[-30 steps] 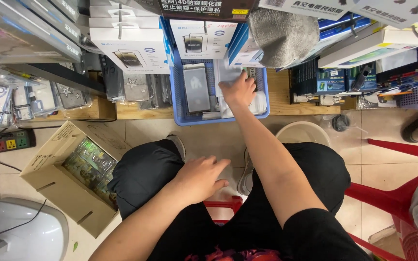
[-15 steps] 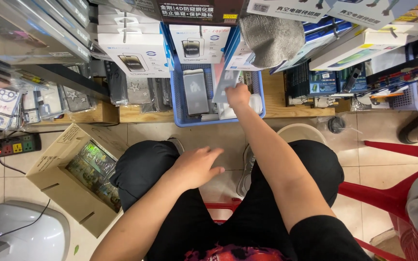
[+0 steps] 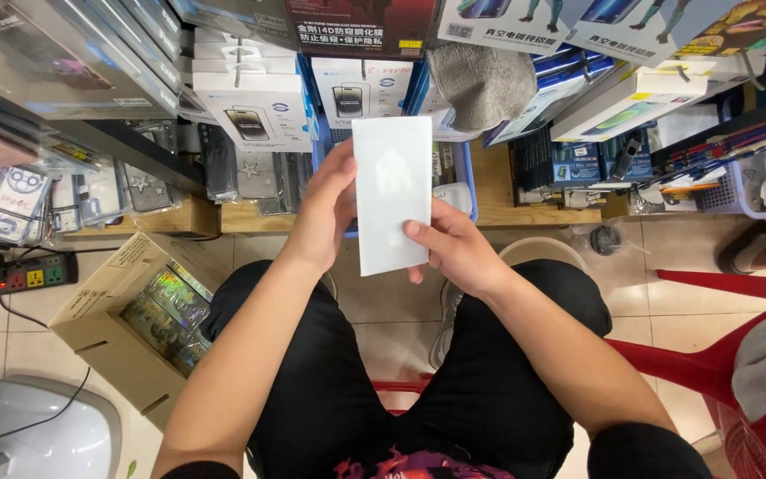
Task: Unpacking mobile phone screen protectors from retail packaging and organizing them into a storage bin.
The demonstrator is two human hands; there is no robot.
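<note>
A pale tiled floor (image 3: pixel 383 328) carries a low wooden shelf (image 3: pixel 525 191) along the far side. On the shelf stand a blue basket (image 3: pixel 465 164) and stacked white boxes (image 3: pixel 254 111). On the floor at the left lie an open cardboard box (image 3: pixel 113 324) and a power strip (image 3: pixel 33 270); a red stool (image 3: pixel 720 355) stands at the right.

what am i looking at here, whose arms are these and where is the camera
The camera sits on a person's head and looks down, so the arms are their own; no machine is involved. They sit in black trousers among shop shelves. Both hands hold one flat white packet: the left hand grips its left edge, the right hand its lower right. Behind it is a blue basket and boxed phone screen protectors. On the tiled floor lie a cardboard box of shiny packs and a power strip. A red stool stands to the right.
</note>
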